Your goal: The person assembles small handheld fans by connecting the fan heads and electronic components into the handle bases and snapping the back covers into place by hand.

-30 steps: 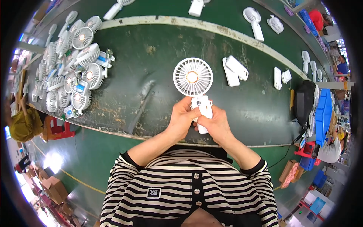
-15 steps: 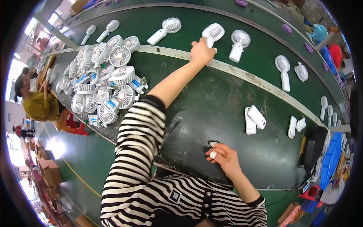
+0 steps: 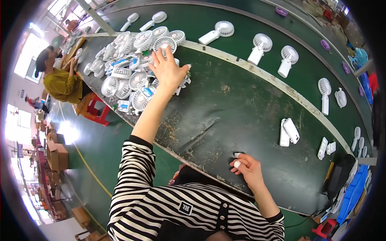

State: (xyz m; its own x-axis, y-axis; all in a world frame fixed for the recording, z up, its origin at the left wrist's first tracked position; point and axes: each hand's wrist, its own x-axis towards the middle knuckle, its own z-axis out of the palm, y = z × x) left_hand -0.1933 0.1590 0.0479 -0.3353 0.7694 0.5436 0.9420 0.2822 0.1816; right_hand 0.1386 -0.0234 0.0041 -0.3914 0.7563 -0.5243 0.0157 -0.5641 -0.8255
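Note:
My left hand (image 3: 168, 72) is open, its fingers spread over the right side of a pile of white fan heads (image 3: 138, 79). Its fingertips overlap a round grille, and whether they touch it I cannot tell. Blue parts and small green pieces show among the heads. My right hand (image 3: 250, 170) hovers or rests low over the dark worktable (image 3: 225, 132), near its front edge. Its fingers are loosely bent with the tips apart, and nothing shows in them. White coverings sit on some fingertips. Two white handle casings (image 3: 288, 132) lie to its upper right.
Beyond a pale rail (image 3: 257, 74), white handheld fans (image 3: 261, 47) lie spaced along a green belt (image 3: 237, 44). Smaller white casing pieces (image 3: 323, 148) and a black object (image 3: 339, 176) are at the right. A person in a mustard top (image 3: 64, 84) sits at the far left beside a red stool (image 3: 96, 110).
My left hand has let go of a white handheld fan on the belt and moved left to the pile. The view has shifted leftward. My right hand stays near the front edge.

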